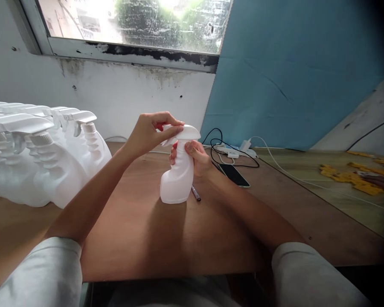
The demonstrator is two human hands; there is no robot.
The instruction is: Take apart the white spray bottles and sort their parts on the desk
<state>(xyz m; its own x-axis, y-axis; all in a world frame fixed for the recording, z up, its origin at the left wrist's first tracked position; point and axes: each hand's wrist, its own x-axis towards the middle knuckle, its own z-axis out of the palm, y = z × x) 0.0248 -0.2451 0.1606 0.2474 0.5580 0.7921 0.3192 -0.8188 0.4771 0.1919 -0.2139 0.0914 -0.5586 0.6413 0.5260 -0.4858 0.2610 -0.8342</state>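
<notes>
A white translucent spray bottle (pixel 177 181) is upright near the middle of the wooden table, its nozzle end pointing left. My left hand (pixel 153 131) grips the white spray head (pixel 192 132) from the left, with thumb and fingers over its top and front. Around the bottle's neck, just under the head, my right hand (pixel 196 157) is closed, its thumb on the near side and fingertips showing to the left. The join between head and neck is partly covered by the hands.
Several similar white spray bottles (pixel 60 166) crowd the table's left side. Behind my right hand lie a marker pen (pixel 196 193), a black phone (pixel 234 175), a power strip (pixel 237 151) and tangled cables. Yellow pieces (pixel 355 177) lie far right. A wall and window stand behind.
</notes>
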